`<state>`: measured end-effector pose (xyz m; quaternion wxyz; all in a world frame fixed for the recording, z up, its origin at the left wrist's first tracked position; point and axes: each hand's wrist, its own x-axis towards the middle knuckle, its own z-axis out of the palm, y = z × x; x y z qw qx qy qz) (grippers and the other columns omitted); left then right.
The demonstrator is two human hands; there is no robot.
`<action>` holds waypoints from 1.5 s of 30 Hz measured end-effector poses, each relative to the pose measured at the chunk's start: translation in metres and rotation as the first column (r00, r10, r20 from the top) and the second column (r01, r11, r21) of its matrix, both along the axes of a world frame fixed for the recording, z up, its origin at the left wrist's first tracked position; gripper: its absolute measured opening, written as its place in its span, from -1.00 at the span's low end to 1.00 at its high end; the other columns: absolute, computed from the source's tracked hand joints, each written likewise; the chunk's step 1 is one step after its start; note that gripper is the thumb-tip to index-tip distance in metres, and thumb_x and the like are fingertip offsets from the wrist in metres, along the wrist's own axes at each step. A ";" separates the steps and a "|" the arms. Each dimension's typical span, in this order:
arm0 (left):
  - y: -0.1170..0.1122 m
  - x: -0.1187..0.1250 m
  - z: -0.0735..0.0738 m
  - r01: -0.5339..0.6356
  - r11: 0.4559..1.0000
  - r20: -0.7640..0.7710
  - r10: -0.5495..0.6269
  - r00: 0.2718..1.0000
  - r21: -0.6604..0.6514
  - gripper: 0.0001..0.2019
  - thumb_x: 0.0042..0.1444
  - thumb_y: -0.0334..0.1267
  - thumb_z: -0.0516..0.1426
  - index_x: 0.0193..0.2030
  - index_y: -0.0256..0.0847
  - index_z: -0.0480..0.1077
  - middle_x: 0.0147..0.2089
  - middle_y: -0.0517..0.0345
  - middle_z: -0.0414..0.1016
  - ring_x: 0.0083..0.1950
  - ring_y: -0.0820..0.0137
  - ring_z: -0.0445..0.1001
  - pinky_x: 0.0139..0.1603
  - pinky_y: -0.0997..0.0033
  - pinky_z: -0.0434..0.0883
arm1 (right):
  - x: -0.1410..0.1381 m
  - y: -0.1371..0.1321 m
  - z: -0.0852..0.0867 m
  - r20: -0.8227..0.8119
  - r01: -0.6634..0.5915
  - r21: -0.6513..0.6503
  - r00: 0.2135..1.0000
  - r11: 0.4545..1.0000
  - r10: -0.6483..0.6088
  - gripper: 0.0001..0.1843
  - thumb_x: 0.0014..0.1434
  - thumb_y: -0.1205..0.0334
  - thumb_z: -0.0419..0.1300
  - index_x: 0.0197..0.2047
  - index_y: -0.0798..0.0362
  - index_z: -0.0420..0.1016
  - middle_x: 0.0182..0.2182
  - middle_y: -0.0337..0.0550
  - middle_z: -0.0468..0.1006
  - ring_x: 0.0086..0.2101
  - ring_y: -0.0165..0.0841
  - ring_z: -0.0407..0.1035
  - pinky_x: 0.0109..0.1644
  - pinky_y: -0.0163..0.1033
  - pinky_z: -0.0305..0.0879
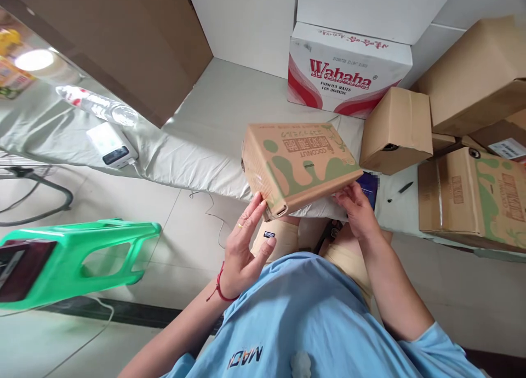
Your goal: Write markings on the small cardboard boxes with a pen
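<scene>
A cardboard box [308, 161] with green splashes and "COCONUT" print is tilted in front of me, its near side past the edge of the cloth-covered surface. My right hand [361, 213] grips its near right corner, the fingers partly hidden beneath. Stretched out, my left hand [246, 249] has its fingertips against the near left corner, thumb apart, not wrapped round the box. I cannot tell whether the box's far side rests on the cloth. A dark blue item [369, 187] lies behind my right hand, mostly covered.
At the back stands a Wahaha water carton [349, 71]. Several cardboard boxes are at the right, including another coconut box [472, 197], beside a black pen [405, 188]. A bottle [98, 105] and power bank [112, 145] lie left. A green stool [82, 257] stands below.
</scene>
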<state>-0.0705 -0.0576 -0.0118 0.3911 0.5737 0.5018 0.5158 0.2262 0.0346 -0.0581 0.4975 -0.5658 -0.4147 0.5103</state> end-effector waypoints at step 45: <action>0.015 -0.031 -0.053 -0.267 0.959 -0.107 0.258 0.960 -0.090 -0.71 0.02 0.02 0.50 -0.34 -0.12 0.63 -0.27 0.03 0.68 -0.20 0.11 0.67 -0.13 0.13 0.65 | 0.005 -0.032 0.023 -0.310 0.219 -0.023 0.926 0.975 -0.215 -0.56 -0.01 -0.10 0.61 -0.07 -0.22 0.72 -0.02 -0.22 0.80 0.19 -0.12 0.59 0.29 0.04 0.57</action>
